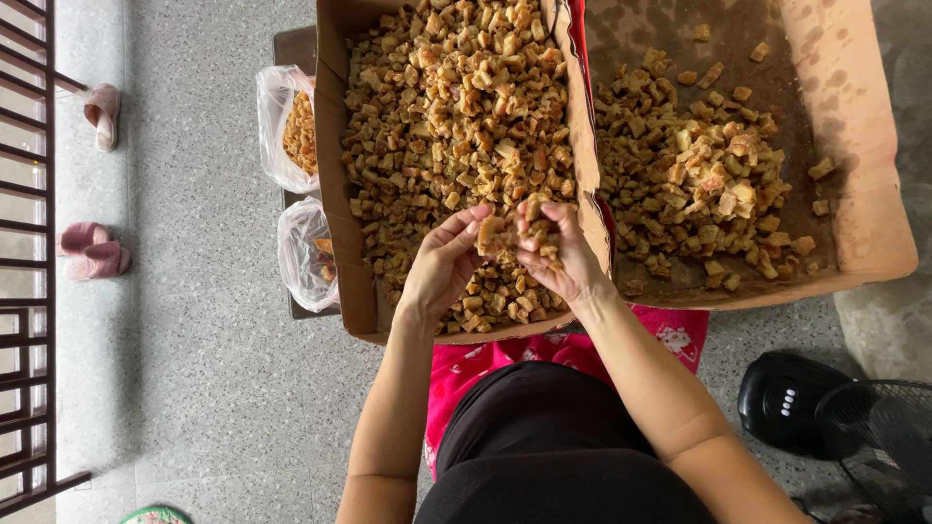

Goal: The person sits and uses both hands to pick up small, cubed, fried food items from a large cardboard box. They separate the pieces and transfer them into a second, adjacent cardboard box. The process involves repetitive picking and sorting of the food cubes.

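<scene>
A speckled grey terrazzo floor carries everything; directly on it sit two open cardboard boxes, the left box heaped with small golden-brown fried pieces, the right box grease-stained and partly filled, the two touching side by side; a dark flat board lies under two clear plastic bags of the same pieces beside the left box; pink slippers rest near the metal grille; a black fan stands at lower right.
</scene>
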